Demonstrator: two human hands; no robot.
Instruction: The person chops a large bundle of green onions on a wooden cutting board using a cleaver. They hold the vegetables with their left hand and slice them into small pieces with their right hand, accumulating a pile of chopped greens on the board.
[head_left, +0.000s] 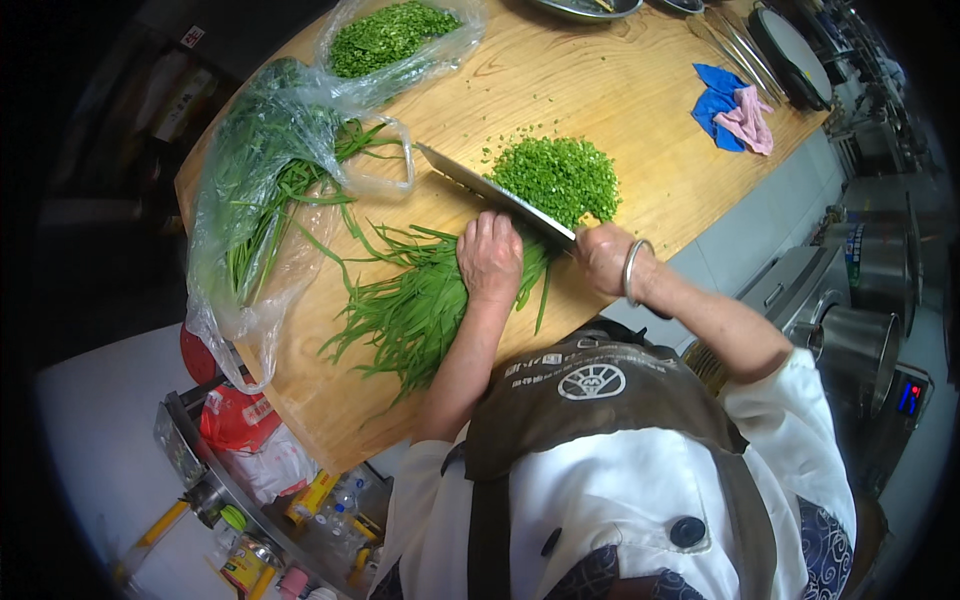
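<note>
My right hand (606, 255) grips the handle of a broad-bladed cleaver (499, 196), whose blade points up and to the left over the wooden table. Curled fingers of my left hand (491, 255) press down on a bunch of garlic chives (420, 300), close beside the blade. The long leaves fan out toward the lower left. A heap of finely chopped chives (559, 180) lies on the far side of the cleaver, with loose bits scattered around it. The blade hides where it meets the bunch.
On the left, a clear plastic bag (247, 150) holds whole chives; another bag (397, 37) holds chopped ones. Blue and pink cloths (731, 112) lie at the right, near tongs (739, 52) and a round scale-like object (791, 56). Metal pots (859, 352) stand beyond the table (652, 97).
</note>
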